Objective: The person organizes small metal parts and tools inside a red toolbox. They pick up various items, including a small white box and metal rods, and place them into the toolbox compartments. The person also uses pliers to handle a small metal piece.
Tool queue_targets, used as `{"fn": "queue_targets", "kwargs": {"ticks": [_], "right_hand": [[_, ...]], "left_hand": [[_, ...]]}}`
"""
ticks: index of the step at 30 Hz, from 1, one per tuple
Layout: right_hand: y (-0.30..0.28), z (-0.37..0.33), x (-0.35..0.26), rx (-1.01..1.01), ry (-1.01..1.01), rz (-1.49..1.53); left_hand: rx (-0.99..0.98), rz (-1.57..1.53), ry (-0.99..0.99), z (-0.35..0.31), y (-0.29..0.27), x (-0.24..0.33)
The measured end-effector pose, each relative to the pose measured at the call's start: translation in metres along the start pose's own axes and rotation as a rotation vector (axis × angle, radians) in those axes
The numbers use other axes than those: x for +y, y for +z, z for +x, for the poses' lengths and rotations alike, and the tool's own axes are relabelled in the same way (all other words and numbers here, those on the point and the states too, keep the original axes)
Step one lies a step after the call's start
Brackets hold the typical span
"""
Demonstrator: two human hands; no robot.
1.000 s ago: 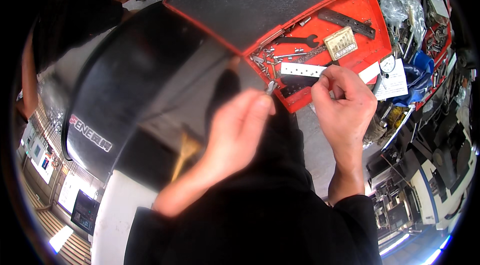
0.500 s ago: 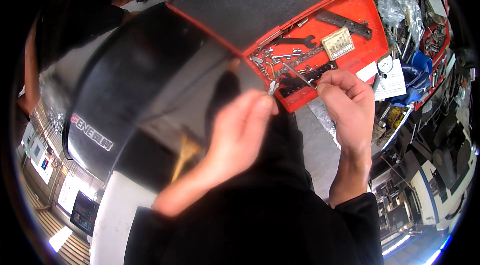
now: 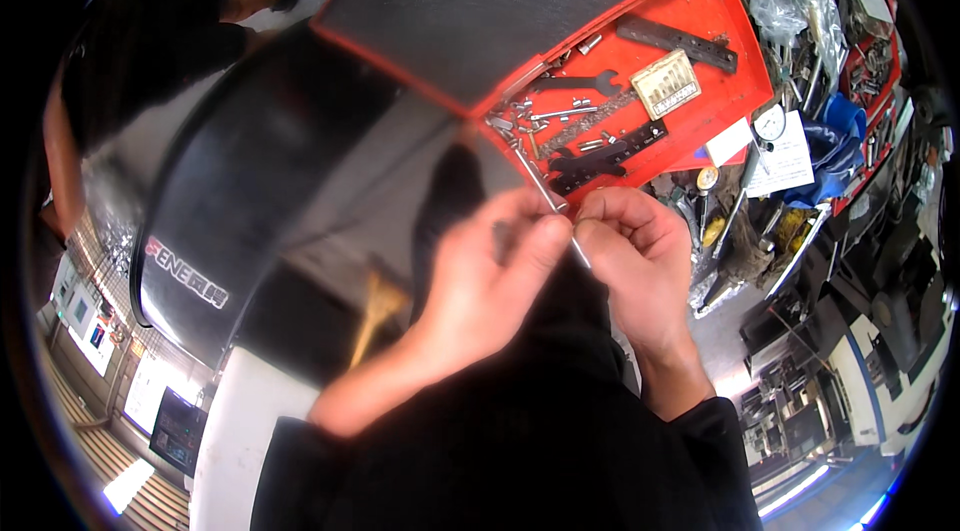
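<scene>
In front of my body, my left hand (image 3: 495, 276) and my right hand (image 3: 640, 256) meet with fingertips almost touching. A thin metal rod (image 3: 538, 178) slants between them, its far end pointing at the red toolbox and a short shiny length showing below the fingertips. My right hand is closed in a pinch around the rod. Thumb and fingers of my left hand are pinched too, at a small silvery part (image 3: 560, 207) mostly hidden by the fingertips. Just beyond lies the open red toolbox (image 3: 720, 96), holding dark wrenches (image 3: 590, 83), small bits and a pale bit case (image 3: 665, 86).
The toolbox's dark-lined lid (image 3: 510, 11) leans open at the far side. A large glossy black panel (image 3: 270, 161) fills the left. Tools, plastic bags and a blue cloth (image 3: 830, 151) clutter the right. Another person's leg (image 3: 250, 6) shows at the upper left.
My right hand has come left and down with the rod, meeting my left hand. My left hand has shifted slightly right. The toolbox appears slightly further left in view.
</scene>
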State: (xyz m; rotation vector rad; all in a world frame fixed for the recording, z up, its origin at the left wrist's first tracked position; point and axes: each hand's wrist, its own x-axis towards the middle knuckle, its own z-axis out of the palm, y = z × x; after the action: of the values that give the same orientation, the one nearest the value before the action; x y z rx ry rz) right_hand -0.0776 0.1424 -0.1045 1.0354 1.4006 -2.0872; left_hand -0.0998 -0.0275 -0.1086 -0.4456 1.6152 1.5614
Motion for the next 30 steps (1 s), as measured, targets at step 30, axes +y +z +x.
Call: {"fn": "queue_targets", "kwargs": {"ticks": [30], "right_hand": [[-0.016,0.013,-0.01,-0.243,-0.612,-0.769]], "left_hand": [[-0.052,-0.051,0.046,0.008,-0.007,0.011]]}}
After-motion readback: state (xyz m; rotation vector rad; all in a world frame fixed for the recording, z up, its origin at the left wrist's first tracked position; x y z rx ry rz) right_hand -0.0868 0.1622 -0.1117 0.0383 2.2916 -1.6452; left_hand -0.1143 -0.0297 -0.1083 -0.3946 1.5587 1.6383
